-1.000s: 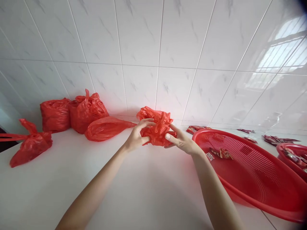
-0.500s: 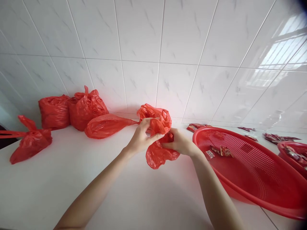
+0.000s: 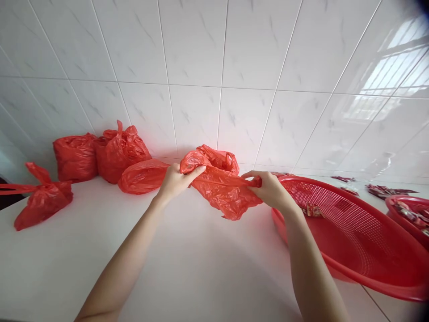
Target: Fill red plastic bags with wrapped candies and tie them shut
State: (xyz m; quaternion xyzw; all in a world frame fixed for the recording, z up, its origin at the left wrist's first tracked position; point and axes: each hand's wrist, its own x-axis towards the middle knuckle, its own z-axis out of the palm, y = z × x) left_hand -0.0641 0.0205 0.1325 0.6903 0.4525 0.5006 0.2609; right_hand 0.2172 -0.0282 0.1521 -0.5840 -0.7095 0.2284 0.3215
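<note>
A thin red plastic bag point(image 3: 224, 190) is stretched between my two hands above the white table point(image 3: 201, 264). My left hand point(image 3: 179, 180) pinches its upper left part between thumb and fingers. At its right end, my right hand point(image 3: 267, 188) grips a bunched corner. The lower edge of the bag hangs loose. Just behind it, against the wall, lies another crumpled red bag point(image 3: 223, 160). A puffed, flattened red bag point(image 3: 142, 176) rests left of my left hand, which hides part of it.
Two filled red bags point(image 3: 75, 157) point(image 3: 122, 154) stand by the wall at the left, with a small tied bag point(image 3: 45, 201) nearer. A large red perforated basket point(image 3: 345, 228) and a smaller basket point(image 3: 393, 219) with packets are at the right. Small packets point(image 3: 387, 191) lie behind them.
My hands have moved apart, left hand to the left and right hand to the right. The bag between them has gone from bunched up to spread sideways.
</note>
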